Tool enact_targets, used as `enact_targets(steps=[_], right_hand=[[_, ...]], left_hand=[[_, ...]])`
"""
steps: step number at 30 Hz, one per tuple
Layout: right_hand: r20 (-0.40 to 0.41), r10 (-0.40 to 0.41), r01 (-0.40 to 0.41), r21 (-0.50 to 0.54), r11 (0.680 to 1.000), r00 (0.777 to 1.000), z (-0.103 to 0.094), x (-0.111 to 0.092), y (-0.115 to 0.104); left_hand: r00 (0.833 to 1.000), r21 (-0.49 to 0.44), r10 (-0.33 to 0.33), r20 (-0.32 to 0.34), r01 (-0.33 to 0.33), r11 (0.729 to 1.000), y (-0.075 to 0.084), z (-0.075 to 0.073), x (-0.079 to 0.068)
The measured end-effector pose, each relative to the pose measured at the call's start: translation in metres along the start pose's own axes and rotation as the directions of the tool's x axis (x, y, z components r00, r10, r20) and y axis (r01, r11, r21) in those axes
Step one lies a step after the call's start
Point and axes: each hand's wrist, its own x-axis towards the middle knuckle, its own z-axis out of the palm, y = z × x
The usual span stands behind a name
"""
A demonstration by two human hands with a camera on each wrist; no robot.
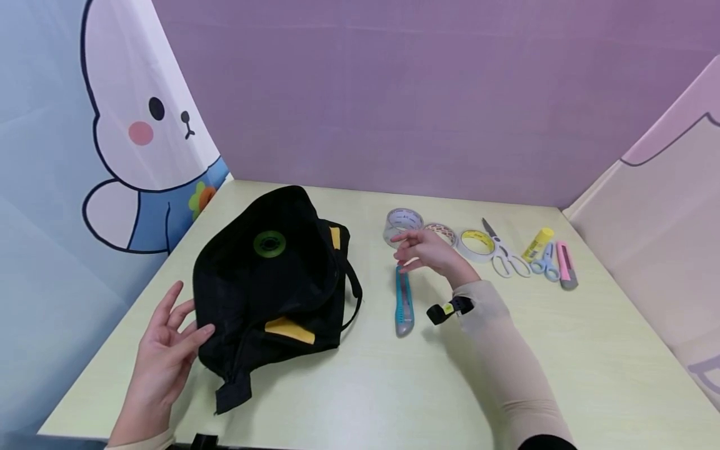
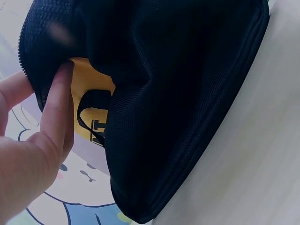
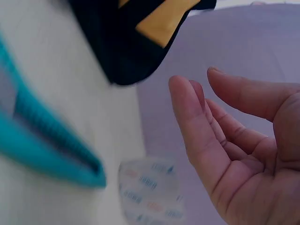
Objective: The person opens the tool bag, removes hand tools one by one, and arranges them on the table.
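A black backpack [image 1: 236, 281] with yellow patches lies on the left part of the table, its mouth spread toward me. Inside it sits a green roll of tape [image 1: 270, 244]. My left hand [image 1: 165, 356] pinches the backpack's left edge; the left wrist view shows fingers on either side of the zippered rim. Over the table, my right hand [image 1: 430, 253] holds nothing, thumb and fingers apart and loosely bent in the right wrist view. Just below its fingertips lies a teal utility knife [image 1: 404, 306]. Behind them stands a wide clear tape roll [image 1: 400, 220], partly covered by the hand.
Along the back right lie a patterned tape roll [image 1: 441, 232], a yellow-cored tape roll [image 1: 477, 242], white-handled scissors [image 1: 509, 259], a yellow glue stick [image 1: 538, 244], small blue scissors [image 1: 546, 262] and a pink utility knife [image 1: 566, 265]. A purple curtain [image 1: 394, 100] hangs behind the table.
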Motion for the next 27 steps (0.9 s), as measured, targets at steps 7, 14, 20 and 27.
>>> enact_targets(steps=[7,14,20,27], right_hand=[[0.029,-0.057,0.057,-0.005,0.998,0.998,0.021,0.003,-0.027],[0.088,-0.135,0.135,0.006,0.991,0.987,0.042,0.006,-0.048],[0.101,-0.167,0.167,0.007,0.986,0.981,0.058,0.012,-0.065],[0.132,-0.175,0.172,0.034,0.985,0.976,0.078,0.027,-0.083]], left_hand=[[1.000,0.013,0.009,0.001,-0.009,1.000,-0.001,0.002,0.001],[1.000,0.013,0.002,-0.007,-0.002,1.000,-0.002,0.003,-0.001],[1.000,0.027,-0.001,-0.013,0.002,1.000,-0.002,0.003,0.000],[1.000,0.032,0.001,-0.013,0.000,0.999,-0.002,0.002,0.001]])
